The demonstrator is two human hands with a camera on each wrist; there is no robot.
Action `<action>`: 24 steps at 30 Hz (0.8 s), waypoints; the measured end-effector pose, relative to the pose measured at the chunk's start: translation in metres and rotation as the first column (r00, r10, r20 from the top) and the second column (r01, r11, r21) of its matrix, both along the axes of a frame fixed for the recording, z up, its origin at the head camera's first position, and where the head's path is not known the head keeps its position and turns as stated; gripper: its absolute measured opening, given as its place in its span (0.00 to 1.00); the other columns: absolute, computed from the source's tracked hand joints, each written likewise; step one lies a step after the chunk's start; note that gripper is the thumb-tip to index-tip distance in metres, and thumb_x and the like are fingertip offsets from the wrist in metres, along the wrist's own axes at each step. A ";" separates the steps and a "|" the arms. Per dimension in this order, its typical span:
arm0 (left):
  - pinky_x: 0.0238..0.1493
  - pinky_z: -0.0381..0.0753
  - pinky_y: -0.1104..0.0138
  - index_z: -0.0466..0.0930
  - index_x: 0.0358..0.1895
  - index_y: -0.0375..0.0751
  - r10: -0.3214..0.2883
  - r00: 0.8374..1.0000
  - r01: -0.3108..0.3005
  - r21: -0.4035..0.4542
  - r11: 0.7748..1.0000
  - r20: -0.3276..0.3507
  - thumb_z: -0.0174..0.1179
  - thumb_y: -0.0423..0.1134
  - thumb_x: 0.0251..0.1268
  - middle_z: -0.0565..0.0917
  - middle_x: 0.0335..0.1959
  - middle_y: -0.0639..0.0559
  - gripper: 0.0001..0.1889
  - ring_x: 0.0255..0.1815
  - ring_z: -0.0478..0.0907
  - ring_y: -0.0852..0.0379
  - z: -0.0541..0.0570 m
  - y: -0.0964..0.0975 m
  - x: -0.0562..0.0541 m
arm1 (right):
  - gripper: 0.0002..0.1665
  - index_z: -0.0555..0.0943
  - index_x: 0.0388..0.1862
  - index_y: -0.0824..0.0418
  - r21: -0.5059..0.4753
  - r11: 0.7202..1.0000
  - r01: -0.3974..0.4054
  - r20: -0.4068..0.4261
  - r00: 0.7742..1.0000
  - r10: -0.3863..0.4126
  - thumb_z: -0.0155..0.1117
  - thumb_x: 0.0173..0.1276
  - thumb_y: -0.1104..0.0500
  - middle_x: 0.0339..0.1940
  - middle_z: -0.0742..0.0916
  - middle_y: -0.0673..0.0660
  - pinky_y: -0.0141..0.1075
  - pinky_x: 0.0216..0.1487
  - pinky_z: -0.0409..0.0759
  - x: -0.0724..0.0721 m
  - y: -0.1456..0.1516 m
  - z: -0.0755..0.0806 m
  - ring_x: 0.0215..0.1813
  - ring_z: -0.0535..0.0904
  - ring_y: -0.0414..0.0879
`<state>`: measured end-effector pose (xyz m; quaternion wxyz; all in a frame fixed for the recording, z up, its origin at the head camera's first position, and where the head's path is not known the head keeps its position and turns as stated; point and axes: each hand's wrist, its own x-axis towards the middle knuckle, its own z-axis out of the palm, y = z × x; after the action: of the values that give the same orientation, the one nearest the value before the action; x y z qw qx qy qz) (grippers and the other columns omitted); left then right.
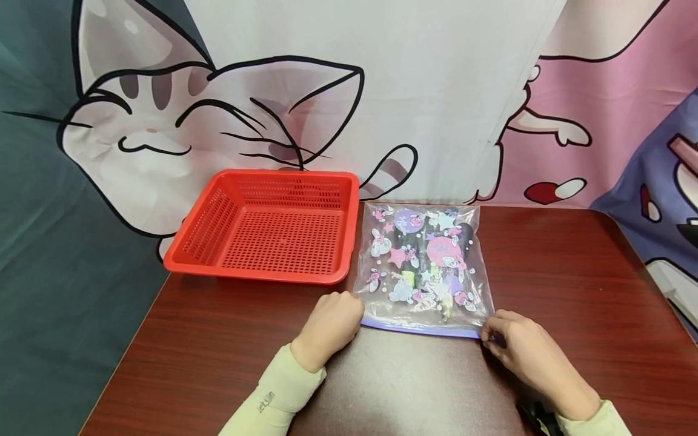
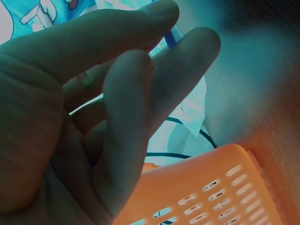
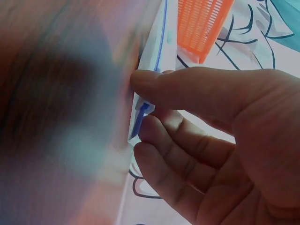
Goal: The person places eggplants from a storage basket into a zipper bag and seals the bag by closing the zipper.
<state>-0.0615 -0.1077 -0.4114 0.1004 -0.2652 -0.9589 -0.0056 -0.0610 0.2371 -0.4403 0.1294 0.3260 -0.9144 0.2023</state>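
Note:
A clear zip bag (image 1: 382,309) printed with pink, purple and blue cartoon figures lies flat on the table, its purple zip strip (image 1: 420,329) along the near edge. Dark and yellow-green contents show through the plastic; their kind is unclear. My left hand (image 1: 331,327) grips the bag's near left corner; in the left wrist view a bit of blue strip (image 2: 170,38) shows between fingertips. At the near right corner, my right hand (image 1: 520,348) pinches the strip's end between thumb and fingers. The right wrist view shows a small blue slider (image 3: 146,107) beside those fingertips.
A red perforated plastic basket (image 1: 340,275) stands left of the bag, with nothing in it. The brown wooden table (image 1: 572,272) ends at a cartoon-printed cloth (image 1: 447,109) behind. A black object (image 1: 537,418) lies by the right wrist.

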 end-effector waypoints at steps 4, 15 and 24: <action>0.15 0.74 0.61 0.78 0.14 0.43 -0.003 1.000 0.003 0.008 1.000 0.006 0.60 0.23 0.53 0.78 0.14 0.52 0.15 0.15 0.76 0.54 -0.003 0.000 -0.001 | 0.27 0.77 0.23 0.46 -0.003 1.000 0.001 0.017 1.000 -0.001 0.81 0.34 0.73 0.25 0.76 0.37 0.34 0.26 0.73 0.000 0.001 0.000 0.28 0.72 0.33; 0.15 0.70 0.61 0.77 0.13 0.49 -0.037 0.993 0.029 0.073 0.997 0.108 0.63 0.27 0.54 0.75 0.12 0.56 0.16 0.14 0.72 0.56 0.002 -0.002 -0.002 | 0.20 0.81 0.26 0.46 -0.010 1.000 0.027 0.038 0.999 -0.027 0.80 0.44 0.68 0.27 0.79 0.35 0.35 0.28 0.75 0.002 -0.006 0.008 0.29 0.74 0.32; 0.22 0.77 0.61 0.88 0.38 0.48 -0.067 0.995 0.049 0.244 0.969 0.067 0.69 0.42 0.62 0.86 0.31 0.57 0.05 0.28 0.84 0.55 0.041 -0.003 0.002 | 0.11 0.86 0.37 0.55 -0.082 0.978 0.190 0.025 0.982 -0.188 0.77 0.56 0.62 0.34 0.85 0.48 0.43 0.35 0.75 -0.006 -0.034 0.044 0.36 0.76 0.42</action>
<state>-0.0592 -0.1102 -0.3708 0.0959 -0.2786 -0.9460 -0.1354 -0.0672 0.2032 -0.3966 0.1537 0.2300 -0.9330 0.2303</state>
